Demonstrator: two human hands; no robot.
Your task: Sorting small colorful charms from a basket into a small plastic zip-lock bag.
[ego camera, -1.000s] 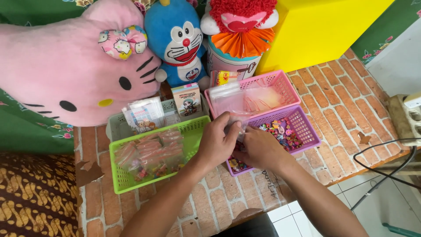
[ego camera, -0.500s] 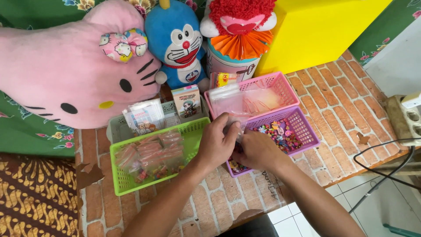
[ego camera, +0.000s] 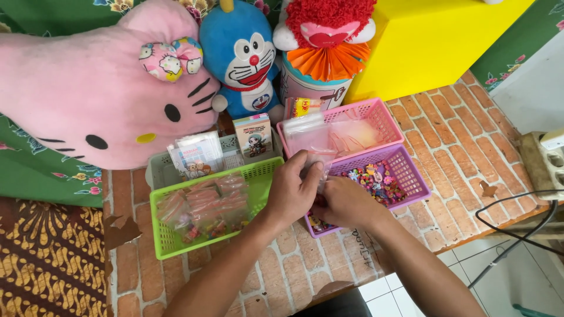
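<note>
Scanning from the left, I see a big pink cat-face plush [ego camera: 100, 88] leaning at the back of the brick-patterned tabletop [ego camera: 458, 141], with a blue cat plush [ego camera: 244, 56] beside it. In front sits a green basket [ego camera: 167, 238] filled with small packed bags, and behind it a grey basket [ego camera: 155, 170] of printed cards. My left hand [ego camera: 291, 191] and right hand [ego camera: 346, 202] meet just right of the green basket, fingers of both pinched together on a small clear plastic bag [ego camera: 314, 164] held above the near end of the purple basket [ego camera: 414, 182], which holds colourful little charms. Behind that, a pink basket [ego camera: 385, 114] holds more clear bags. A yellow box [ego camera: 423, 41] stands at the back right.
</note>
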